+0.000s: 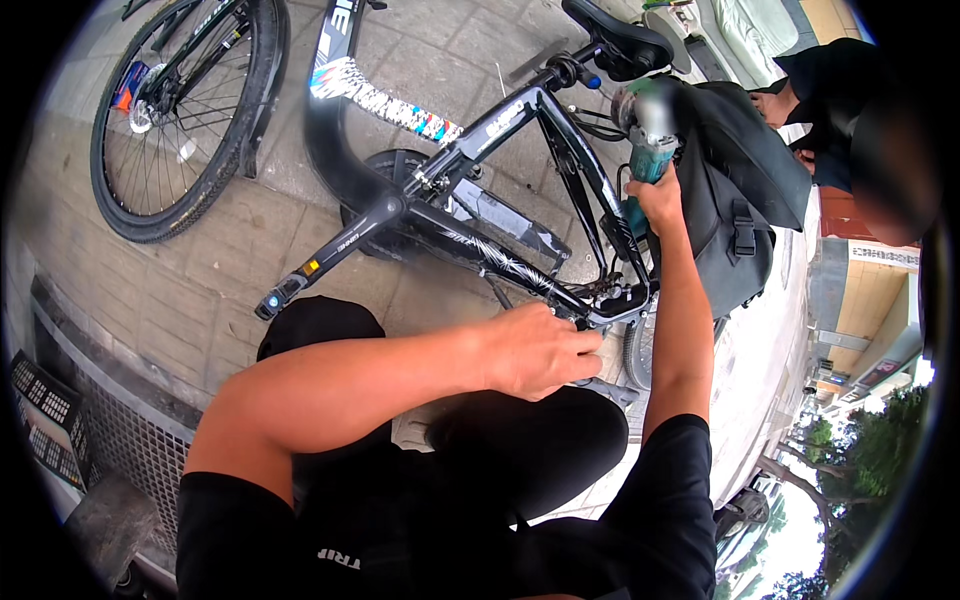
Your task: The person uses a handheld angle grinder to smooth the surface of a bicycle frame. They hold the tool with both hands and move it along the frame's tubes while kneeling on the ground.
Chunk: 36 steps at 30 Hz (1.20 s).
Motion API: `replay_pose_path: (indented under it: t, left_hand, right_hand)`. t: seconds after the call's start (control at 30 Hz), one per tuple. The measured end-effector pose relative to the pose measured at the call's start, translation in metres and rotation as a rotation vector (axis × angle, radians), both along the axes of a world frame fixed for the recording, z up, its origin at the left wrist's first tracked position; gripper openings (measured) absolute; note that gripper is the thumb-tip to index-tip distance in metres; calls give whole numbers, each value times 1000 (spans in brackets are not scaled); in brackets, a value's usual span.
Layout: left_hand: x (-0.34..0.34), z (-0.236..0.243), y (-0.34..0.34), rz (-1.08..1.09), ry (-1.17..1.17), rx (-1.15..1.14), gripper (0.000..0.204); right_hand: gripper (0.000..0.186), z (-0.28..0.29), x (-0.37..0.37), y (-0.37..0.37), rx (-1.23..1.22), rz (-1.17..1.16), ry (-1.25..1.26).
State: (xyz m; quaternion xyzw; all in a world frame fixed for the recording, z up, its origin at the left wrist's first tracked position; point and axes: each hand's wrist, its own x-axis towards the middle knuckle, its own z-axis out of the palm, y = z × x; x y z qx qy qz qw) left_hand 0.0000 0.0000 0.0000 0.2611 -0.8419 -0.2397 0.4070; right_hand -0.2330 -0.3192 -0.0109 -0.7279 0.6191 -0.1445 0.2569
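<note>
"Where does the power tool sit against the right hand?"

"The right hand [657, 198] is closed around the teal body of the power tool [652, 160]. The tool's head reaches away beyond the fingers to the far side, and a little more teal shows on the left, by the wrist."

"What lies about it?"

"The black bicycle frame [500, 256] is to its left, the saddle [625, 42] to its far left, and a black bag [715, 210] just to its right."

"And the left hand?"

"The left hand [535, 350] is nearer the wearer, its fingers curled beside the near right end of the frame. I cannot tell whether it grips anything; the palm faces down, out of sight."

"What else is hard to make out?"

"A pale blur covers the tool's head, so its outline is lost. The fingers hide part of its body. The small parts under the left hand are unclear. At the left, a bicycle wheel [178, 118] belongs to a bike cut off by the far edge. At the far right, another person's sleeve [835, 75] is dark, and a blur covers the area nearer than it."
</note>
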Motion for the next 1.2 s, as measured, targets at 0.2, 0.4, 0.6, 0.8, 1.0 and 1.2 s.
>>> replay_pose_path:
  t: [0.2,0.4,0.6,0.8,1.0,1.2]
  left_hand:
    - [12,-4,0,-23,19,9,16]
    - [12,2,0,-17,30,4,15]
    - [18,3,-6,6,73,54,15]
    - [15,-8,-8,18,97,103,21]
    - [14,-19,-19,82,106,159,24]
    - [15,-24,-23,77,43,169,28]
  right_hand:
    - [75,7,28,26,-73,-31,193]
    - [76,12,18,22,58,-114,250]
    - [84,8,13,20,91,-128,438]
    - [90,2,-1,11,160,-102,506]
    - [79,3,-3,14,94,-25,614]
    - [71,-8,-9,14,46,76,780]
